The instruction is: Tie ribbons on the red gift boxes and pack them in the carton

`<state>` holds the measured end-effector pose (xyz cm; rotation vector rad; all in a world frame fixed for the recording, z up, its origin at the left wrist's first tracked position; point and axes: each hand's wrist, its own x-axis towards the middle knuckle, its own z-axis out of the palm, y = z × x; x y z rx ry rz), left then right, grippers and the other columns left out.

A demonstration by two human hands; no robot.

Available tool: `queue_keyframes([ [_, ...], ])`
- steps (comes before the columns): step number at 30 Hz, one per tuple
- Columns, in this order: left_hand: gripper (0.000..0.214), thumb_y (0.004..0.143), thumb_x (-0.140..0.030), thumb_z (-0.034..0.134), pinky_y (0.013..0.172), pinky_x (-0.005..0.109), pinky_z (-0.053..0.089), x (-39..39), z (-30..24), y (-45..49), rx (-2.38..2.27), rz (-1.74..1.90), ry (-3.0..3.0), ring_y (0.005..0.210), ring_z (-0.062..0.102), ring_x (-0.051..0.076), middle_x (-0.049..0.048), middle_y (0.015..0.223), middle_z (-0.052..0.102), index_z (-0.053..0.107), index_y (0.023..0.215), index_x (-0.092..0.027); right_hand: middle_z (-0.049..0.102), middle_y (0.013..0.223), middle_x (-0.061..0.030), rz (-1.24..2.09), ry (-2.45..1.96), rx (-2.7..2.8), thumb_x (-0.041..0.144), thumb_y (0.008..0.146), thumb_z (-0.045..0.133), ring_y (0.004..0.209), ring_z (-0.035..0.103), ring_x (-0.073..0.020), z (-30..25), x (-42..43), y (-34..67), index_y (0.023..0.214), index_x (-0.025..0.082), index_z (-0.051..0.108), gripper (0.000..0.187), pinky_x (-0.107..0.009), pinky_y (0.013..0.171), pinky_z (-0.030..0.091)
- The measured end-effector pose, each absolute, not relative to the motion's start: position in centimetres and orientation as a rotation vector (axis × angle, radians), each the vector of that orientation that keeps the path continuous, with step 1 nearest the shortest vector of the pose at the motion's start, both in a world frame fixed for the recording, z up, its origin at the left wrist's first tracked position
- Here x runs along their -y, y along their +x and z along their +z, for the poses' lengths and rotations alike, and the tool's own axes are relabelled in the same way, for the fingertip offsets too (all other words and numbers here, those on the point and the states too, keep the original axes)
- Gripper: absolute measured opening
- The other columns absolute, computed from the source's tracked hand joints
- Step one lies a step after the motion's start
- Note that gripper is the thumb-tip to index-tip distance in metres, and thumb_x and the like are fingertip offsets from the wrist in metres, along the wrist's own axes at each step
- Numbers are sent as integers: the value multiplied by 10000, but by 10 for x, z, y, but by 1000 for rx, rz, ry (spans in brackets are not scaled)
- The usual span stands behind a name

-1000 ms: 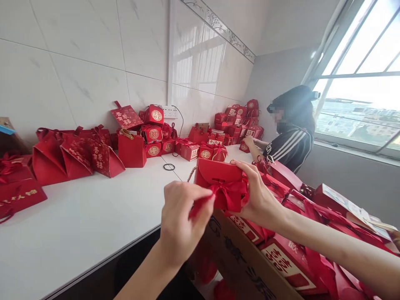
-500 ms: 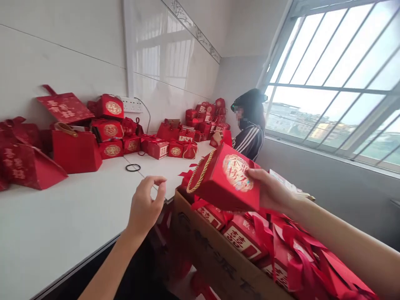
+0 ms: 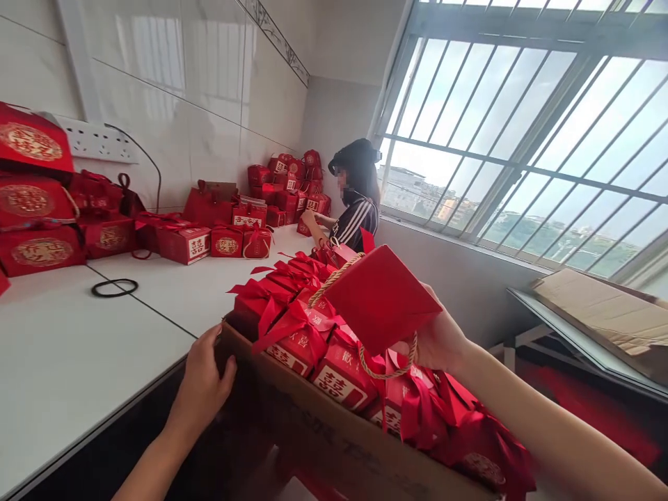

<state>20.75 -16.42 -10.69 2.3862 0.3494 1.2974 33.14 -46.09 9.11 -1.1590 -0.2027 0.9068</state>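
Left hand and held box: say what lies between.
In the head view, ribbon-tied red boxes in the carton lie between the left hand and the held box.

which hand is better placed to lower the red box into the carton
Probably the right hand: it holds the red box over the packed carton, while the left hand is at the carton's corner, holding no box.

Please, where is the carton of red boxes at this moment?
In the head view, the carton is at lower centre, just right of the white table, with the left hand at its left corner.
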Motion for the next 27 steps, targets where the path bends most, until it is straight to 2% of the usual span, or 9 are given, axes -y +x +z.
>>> queue_keyframes([
  [4, 658, 813, -170, 511, 1066, 469, 362, 226, -36, 208, 38, 1694, 2299, 1334, 358, 294, 183, 1373, 430, 251, 1417, -138, 719, 873, -55, 942, -1171, 224, 548, 796, 527, 808, 685, -202, 85, 459, 326, 1037, 196, 600, 432, -347, 677, 580],
  [6, 671, 813, -213, 509, 1109, 452, 282, 271, 2, 207, 271, 1748, 2306, 1370, 304, 282, 189, 1401, 425, 252, 1419, -80, 719, 865, -53, 951, -1173, 213, 545, 800, 519, 815, 684, -198, 81, 453, 322, 1025, 193, 613, 428, -329, 673, 579],
  [9, 558, 857, -388, 454, 1162, 422, 152, 333, 26, 207, 390, 1574, 2358, 1335, 373, 273, 174, 1371, 481, 465, 1291, -37, 718, 889, -61, 937, -1156, 213, 562, 797, 497, 849, 679, -214, 76, 446, 318, 1043, 187, 624, 466, -338, 695, 579],
  [11, 365, 876, -357, 453, 1159, 349, 210, 360, 17, 208, 732, 1605, 2257, 1306, 418, 191, 58, 1297, 575, 601, 1139, -151, 719, 883, -59, 920, -1142, 206, 558, 796, 497, 848, 680, -220, 74, 446, 318, 1042, 189, 625, 462, -339, 688, 580],
  [14, 120, 855, -249, 551, 1107, 254, 329, 375, -10, 210, 1087, 1590, 2120, 1256, 458, 93, -86, 1210, 627, 656, 907, -271, 719, 852, -44, 904, -1148, 180, 535, 794, 515, 823, 684, -212, 75, 453, 321, 1025, 197, 615, 421, -318, 636, 580],
  [17, 95, 847, -227, 569, 1070, 248, 385, 364, -25, 208, 1075, 1468, 2102, 1143, 545, 84, -90, 1106, 673, 635, 783, -251, 717, 880, -49, 814, -1188, 206, 535, 781, 517, 845, 681, -222, 80, 467, 327, 1043, 205, 591, 428, -346, 646, 584],
  [20, 142, 857, -185, 488, 1027, 277, 430, 341, -27, 207, 947, 1340, 2193, 1091, 583, 124, -10, 1072, 688, 630, 865, -194, 704, 963, -54, 584, -1328, 275, 536, 775, 494, 939, 661, -254, 89, 487, 341, 1077, 226, 565, 438, -412, 716, 582],
  [22, 208, 839, -127, 456, 997, 302, 455, 327, -30, 207, 846, 1269, 2300, 1121, 572, 153, 32, 1117, 674, 617, 964, -165, 678, 1047, -49, 300, -1486, 368, 530, 762, 502, 1029, 626, -277, 96, 505, 356, 1112, 247, 543, 452, -450, 770, 570],
  [27, 286, 796, -47, 446, 959, 316, 469, 315, -48, 208, 818, 1187, 2431, 1238, 488, 172, 37, 1282, 587, 601, 1003, -169, 520, 1279, -43, -535, -2029, 566, 412, 582, 726, 1261, 434, -309, 102, 562, 409, 1216, 291, 456, 699, -507, 1016, 418],
])
